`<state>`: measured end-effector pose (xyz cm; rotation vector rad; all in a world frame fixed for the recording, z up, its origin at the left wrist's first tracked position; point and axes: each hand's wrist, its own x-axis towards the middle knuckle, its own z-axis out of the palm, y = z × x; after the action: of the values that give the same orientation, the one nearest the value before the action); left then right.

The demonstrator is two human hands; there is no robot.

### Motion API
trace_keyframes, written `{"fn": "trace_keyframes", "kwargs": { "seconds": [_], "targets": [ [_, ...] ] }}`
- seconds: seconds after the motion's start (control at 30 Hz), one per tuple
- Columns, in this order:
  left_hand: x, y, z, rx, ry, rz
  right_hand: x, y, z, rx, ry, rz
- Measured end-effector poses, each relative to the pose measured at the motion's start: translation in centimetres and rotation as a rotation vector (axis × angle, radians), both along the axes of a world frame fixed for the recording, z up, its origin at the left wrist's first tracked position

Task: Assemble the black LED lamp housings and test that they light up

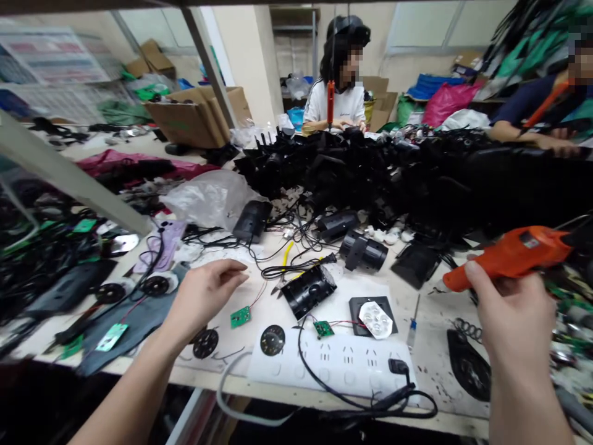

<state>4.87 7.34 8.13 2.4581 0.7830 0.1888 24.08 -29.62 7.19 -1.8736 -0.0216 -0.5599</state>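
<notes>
My right hand [514, 309] is wrapped round an orange electric screwdriver [519, 253], its tip pointing left above the bench. My left hand [208, 290] hovers over the bench with loosely bent fingers apart and nothing between them. Nearest to it lies a small green circuit board [240, 316] with thin red wires. Right of that, a black cylindrical housing [309, 290] rests on the bench beside yellow-handled pliers [287, 253]. A second circuit board [323, 329] is wired to a clear LED lens panel [376, 320] on a black square frame.
A white power strip [333, 364] with a black plug [398, 366] runs along the front edge. A blue-handled screwdriver [412, 327] lies right of it. A high heap of black plastic parts [333, 167] fills the back. Two people sit beyond; another orange screwdriver [330, 102] hangs there.
</notes>
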Motion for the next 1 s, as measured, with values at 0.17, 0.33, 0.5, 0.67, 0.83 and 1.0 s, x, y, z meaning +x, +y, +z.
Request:
{"fn": "trace_keyframes", "kwargs": {
  "seconds": [0.17, 0.33, 0.5, 0.67, 0.83, 1.0],
  "targets": [
    [-2.9, -1.3, -0.1, -0.131, 0.108, -0.290, -1.1, 2.6, 0.9, 0.010, -0.058, 0.031],
    [-3.6, -5.0, -1.0, -0.156, 0.113, -0.571, -2.2, 3.9, 1.4, 0.103, -0.029, 0.148],
    [-3.4, -4.7, -2.2, -0.148, 0.137, -0.639, -2.2, 3.4, 0.6, 0.115, 0.031, 0.198],
    [-3.1, -3.5, -3.6, -0.128, 0.120, -0.663, -2.6, 2.8, -0.1, 0.185, -0.060, 0.211],
    [-3.0, -3.4, -4.2, -0.154, 0.050, -0.577, -3.1, 2.5, -0.2, 0.275, -0.089, 0.261],
    [-2.4, -3.8, -4.2, -0.205, -0.028, -0.497, -3.5, 2.6, -0.5, 0.381, -0.119, 0.274]
  ]
}}
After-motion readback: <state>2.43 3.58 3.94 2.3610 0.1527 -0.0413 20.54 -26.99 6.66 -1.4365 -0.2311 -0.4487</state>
